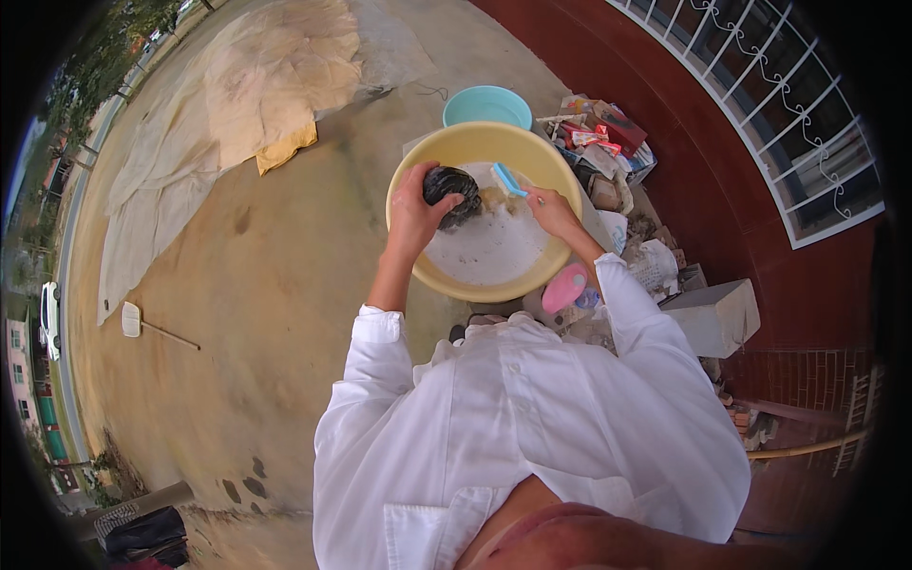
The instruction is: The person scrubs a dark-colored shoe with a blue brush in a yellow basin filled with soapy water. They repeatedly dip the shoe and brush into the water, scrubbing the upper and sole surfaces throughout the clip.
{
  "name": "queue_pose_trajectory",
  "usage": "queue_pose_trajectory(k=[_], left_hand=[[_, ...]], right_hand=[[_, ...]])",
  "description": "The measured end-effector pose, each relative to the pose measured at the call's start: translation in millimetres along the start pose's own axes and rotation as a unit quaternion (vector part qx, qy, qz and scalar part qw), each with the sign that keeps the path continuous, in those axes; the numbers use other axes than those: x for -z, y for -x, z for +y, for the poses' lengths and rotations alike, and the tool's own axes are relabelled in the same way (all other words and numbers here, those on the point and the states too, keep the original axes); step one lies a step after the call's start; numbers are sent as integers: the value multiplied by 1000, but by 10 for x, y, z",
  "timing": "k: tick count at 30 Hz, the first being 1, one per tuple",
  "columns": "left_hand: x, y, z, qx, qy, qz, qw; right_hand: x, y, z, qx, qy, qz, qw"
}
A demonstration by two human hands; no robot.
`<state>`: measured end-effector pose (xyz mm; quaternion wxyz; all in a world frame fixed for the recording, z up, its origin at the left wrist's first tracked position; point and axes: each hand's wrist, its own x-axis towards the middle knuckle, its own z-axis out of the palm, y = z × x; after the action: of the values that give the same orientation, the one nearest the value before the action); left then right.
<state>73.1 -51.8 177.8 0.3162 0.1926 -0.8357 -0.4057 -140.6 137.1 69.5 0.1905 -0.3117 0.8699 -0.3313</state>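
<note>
A large yellow plastic basin stands before me, holding whitish sudsy water. My left hand grips a wet black object with a ridged surface over the basin's left side. Its exact kind is hard to tell, as fingers cover part of it. On the right, my right hand holds a blue-handled scrubbing brush by the handle end. The brush head points up and left, apart from the black object. Brownish foam lies between the two.
Behind the yellow basin sits a turquoise basin. A pink plastic item is near my right forearm. Cartons and litter line the red wall. Left are pale sheeting on concrete and a long-handled dustpan.
</note>
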Motion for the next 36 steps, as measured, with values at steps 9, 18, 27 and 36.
queue_pose_trajectory(k=[9, 18, 27, 36], left_hand=[[-622, -276, 92, 17, 30, -22, 999], [-811, -389, 165, -31, 8, 78, 996], [-795, -463, 91, -40, 17, 137, 990], [-410, -772, -337, 225, 249, 210, 918]], right_hand=[[979, 643, -1340, 208, 0, 39, 977], [945, 638, -1338, 240, 50, 120, 962], [811, 277, -1088, 231, 43, 123, 964], [-25, 464, -946, 150, -169, 85, 970]])
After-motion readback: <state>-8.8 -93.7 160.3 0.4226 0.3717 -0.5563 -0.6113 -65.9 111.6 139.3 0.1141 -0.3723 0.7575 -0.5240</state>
